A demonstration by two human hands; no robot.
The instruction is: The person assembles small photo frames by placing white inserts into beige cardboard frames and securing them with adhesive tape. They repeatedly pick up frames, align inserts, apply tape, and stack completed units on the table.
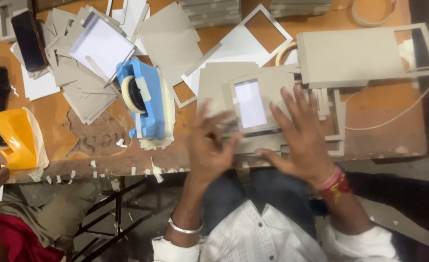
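Left hand (208,145): fingers spread, blurred, holding nothing, at worktop's near edge.
Right hand (299,136): nearer; open fingers flat on card stack.
Grey cardboard frame with white window (253,104): just beyond fingertips, long axis running away.
Orange wooden worktop (389,128): carries it.

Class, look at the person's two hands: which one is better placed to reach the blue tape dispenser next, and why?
Probably the left hand: it is nearer the blue tape dispenser, with bare table between. The right hand lies spread on the grey card frame, farther away.
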